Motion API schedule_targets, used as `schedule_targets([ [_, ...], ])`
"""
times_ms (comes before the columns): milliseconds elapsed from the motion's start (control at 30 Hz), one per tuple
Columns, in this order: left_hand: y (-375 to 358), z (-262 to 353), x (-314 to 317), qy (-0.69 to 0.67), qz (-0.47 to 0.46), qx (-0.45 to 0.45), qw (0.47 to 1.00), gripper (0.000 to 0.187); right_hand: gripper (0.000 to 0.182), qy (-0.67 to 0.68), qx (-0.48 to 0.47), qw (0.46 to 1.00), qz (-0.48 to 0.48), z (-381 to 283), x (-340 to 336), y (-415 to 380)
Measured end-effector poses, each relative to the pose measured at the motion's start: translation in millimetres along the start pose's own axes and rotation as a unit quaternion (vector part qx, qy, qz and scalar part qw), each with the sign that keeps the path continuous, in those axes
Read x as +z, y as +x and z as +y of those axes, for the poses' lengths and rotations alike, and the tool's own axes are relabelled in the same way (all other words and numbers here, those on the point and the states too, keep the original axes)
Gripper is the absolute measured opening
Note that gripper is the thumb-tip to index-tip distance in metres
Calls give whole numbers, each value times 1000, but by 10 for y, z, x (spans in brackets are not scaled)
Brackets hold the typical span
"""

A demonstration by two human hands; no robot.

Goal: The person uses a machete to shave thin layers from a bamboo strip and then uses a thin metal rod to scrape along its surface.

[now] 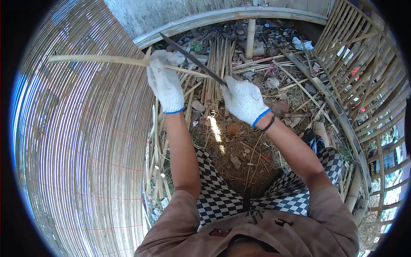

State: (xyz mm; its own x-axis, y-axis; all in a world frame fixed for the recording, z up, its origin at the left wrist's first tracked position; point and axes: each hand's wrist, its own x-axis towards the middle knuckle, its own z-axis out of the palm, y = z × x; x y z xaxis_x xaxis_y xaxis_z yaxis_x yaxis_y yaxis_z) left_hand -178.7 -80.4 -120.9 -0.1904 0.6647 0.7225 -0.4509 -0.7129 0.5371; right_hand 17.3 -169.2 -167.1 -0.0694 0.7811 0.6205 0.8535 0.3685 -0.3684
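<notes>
My left hand (166, 83), in a white knit glove with a blue cuff, is closed around a pale bamboo strip (100, 58). The strip reaches far out to the left, and its other end runs right toward my other glove. Gloved the same way, my right hand (245, 99) grips a machete (192, 58) whose handle is hidden in the fist. Its long dark blade slants up and left, the tip above my left glove. Beyond and between the hands, a bundle of bamboo strips (219, 64) lies on the ground.
A slatted bamboo screen (94, 150) fills the left side. At right stands a bamboo lattice (364, 55), with a curved pole (342, 113) along its foot. A short upright post (251, 38) stands before the back wall (205, 7). Scraps and stones litter the dirt floor (233, 165).
</notes>
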Motion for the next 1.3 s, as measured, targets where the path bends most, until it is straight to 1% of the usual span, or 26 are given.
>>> schedule_targets([
  [33, 4, 82, 18, -8, 6, 8, 1000, 45, 16, 1, -11, 1000, -8, -56, -76, -37],
  [67, 12, 157, 21, -15, 12, 16, 1000, 44, 16, -2, -14, 1000, 7, -84, -124, -85],
  [100, 15, 234, 16, -21, 19, 25, 999, 42, 15, 3, -6, 1000, -2, -123, -166, -115],
  [133, 10, 306, -2, -77, -54, 2, 996, 34, 13, 9, 3, 1000, -10, -159, -183, -141],
  [167, -10, 356, -14, -91, -73, -11, 993, 32, 13, 17, 14, 1000, -18, -189, -176, -159],
  [200, -38, 393, -23, -104, -92, -23, 990, 31, 13, 27, -21, 999, 15, -194, -118, -173],
  [233, -43, 411, -27, -119, -111, -36, 986, 29, 13, 36, -25, 999, 8, -224, -105, -177],
  [267, -36, 408, -27, -112, -99, -37, 988, 28, 13, 45, -27, 999, -1, -292, -148, -186],
  [367, -162, 657, 241, -62, -127, -51, 989, 30, 12, 49, -44, 998, -4, -439, -229, -258],
  [467, -176, 695, 244, -7, -132, 16, 991, 35, 13, 42, -53, 998, 10, -475, -261, -267],
  [567, -194, 710, 130, -106, -202, -17, 973, 43, 13, 48, -67, 997, 10, -471, -265, -298],
  [600, -190, 722, 189, -89, -251, 20, 964, 47, 13, 47, -66, 997, 5, -476, -249, -315],
  [633, -188, 712, 155, -93, -251, 7, 963, 48, 13, 45, -64, 997, 1, -481, -244, -323],
  [700, -138, 697, 90, -103, -253, -17, 962, 50, 14, 51, -79, 995, 36, -522, -268, -333],
  [733, -147, 658, 89, -99, -230, -6, 968, 48, 14, 53, -87, 993, 54, -550, -278, -337],
  [800, -236, 585, 196, -90, -178, 15, 980, 44, 15, 48, -57, 997, 24, -600, -294, -344],
  [833, -303, 515, 250, -75, -131, 18, 988, 45, 16, 46, -42, 998, 7, -619, -270, -365],
  [900, -356, 350, 368, -43, -39, 26, 998, 52, 16, 36, -27, 999, 18, -546, -90, -351],
  [933, -317, 295, 319, -53, -73, 54, 994, 50, 17, 40, -27, 999, 22, -496, 3, -343],
  [967, -312, 308, 306, -62, -77, 45, 994, 50, 17, 45, -26, 998, 26, -478, 42, -340],
  [1067, -328, 331, 286, -91, -94, 24, 991, 51, 16, 18, -17, 1000, -5, -451, 120, -371],
  [1133, -337, 324, 274, -73, -67, 26, 995, 51, 16, -3, -19, 1000, -12, -378, 194, -386],
  [1167, -339, 327, 259, -64, -54, 28, 996, 52, 13, 3, -11, 999, 35, -252, 362, -396],
  [1233, -332, 309, 196, -77, -69, 17, 995, 52, 13, -13, 11, 1000, 13, 111, 645, -445],
  [1300, -322, 300, 148, -93, -77, 9, 993, 53, 14, -16, 34, 999, -9, 202, 730, -512],
])
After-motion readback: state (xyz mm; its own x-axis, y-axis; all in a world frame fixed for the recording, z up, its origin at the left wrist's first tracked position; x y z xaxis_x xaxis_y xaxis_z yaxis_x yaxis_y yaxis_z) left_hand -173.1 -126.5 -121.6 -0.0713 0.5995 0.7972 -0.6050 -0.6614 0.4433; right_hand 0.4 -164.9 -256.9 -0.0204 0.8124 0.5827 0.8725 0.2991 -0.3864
